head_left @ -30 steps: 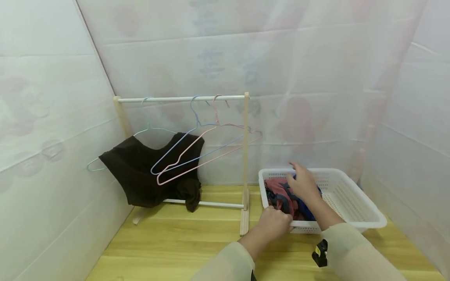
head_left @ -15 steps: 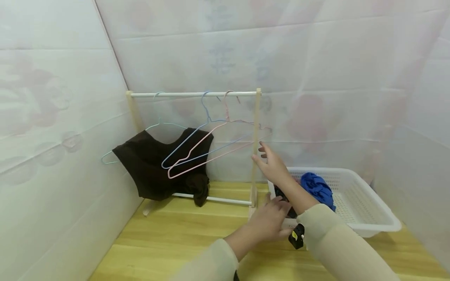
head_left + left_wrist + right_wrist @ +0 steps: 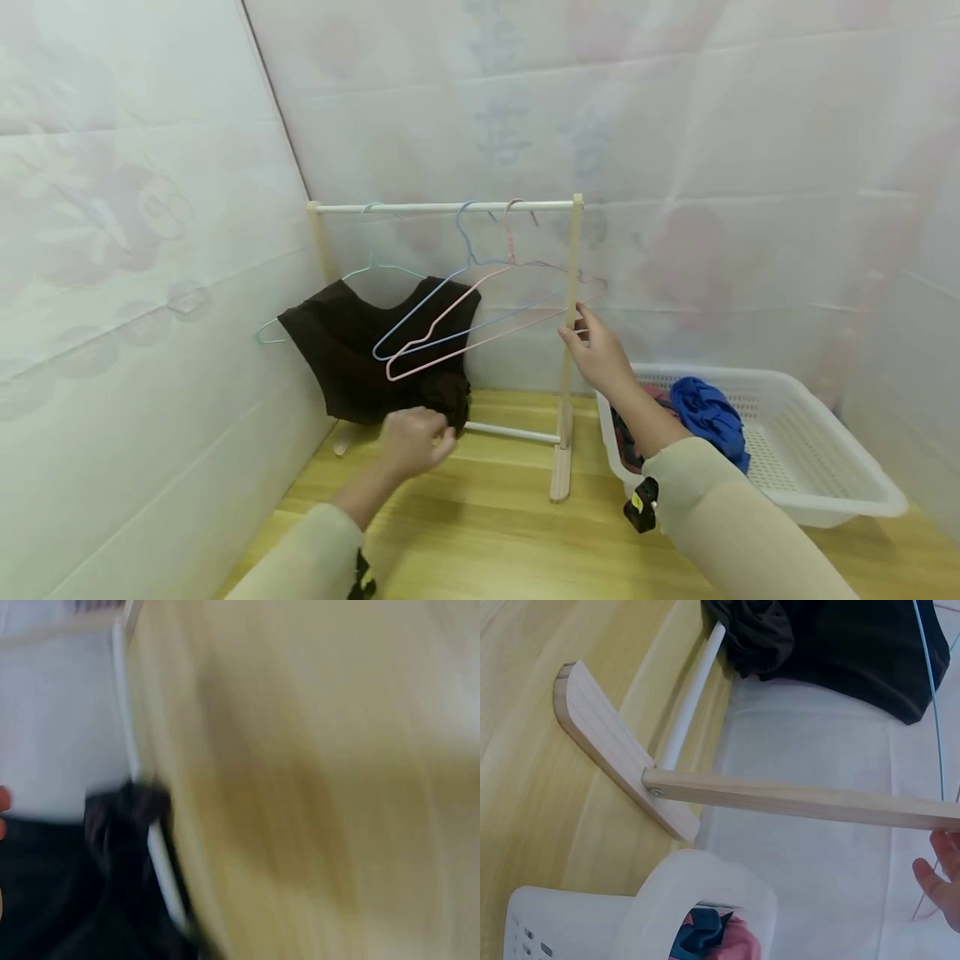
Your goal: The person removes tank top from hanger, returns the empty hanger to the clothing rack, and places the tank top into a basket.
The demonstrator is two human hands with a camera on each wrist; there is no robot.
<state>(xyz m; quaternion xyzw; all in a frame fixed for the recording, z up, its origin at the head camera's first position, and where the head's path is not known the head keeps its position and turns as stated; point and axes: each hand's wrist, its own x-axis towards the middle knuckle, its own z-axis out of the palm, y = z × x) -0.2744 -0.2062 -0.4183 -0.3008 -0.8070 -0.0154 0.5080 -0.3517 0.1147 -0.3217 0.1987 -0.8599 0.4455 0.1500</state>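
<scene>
My right hand (image 3: 600, 354) is at the right post (image 3: 572, 317) of a small clothes rack, fingertips right at the wood; in the right wrist view its fingers (image 3: 946, 859) meet the post's edge. My left hand (image 3: 412, 442), blurred and holding nothing visible, is over the table in front of a black sleeveless top (image 3: 375, 337). That top hangs askew on a mint-green hanger (image 3: 371, 265), its lower part bunched near the rack's bottom bar (image 3: 513, 432). A blue hanger (image 3: 420, 325) and a pink hanger (image 3: 450, 310) hang bare from the top rail (image 3: 435, 207).
A white plastic basket (image 3: 840, 475) stands right of the rack, with a blue cloth (image 3: 708, 417) and red and dark clothes at its left end. Wood-grain table (image 3: 480, 533) lies under everything. Pale sheeting (image 3: 712, 125) walls the back and sides.
My right hand has moved left from the basket to the rack post. My left hand has left the basket rim and moved left toward the black top. The view has turned slightly right.
</scene>
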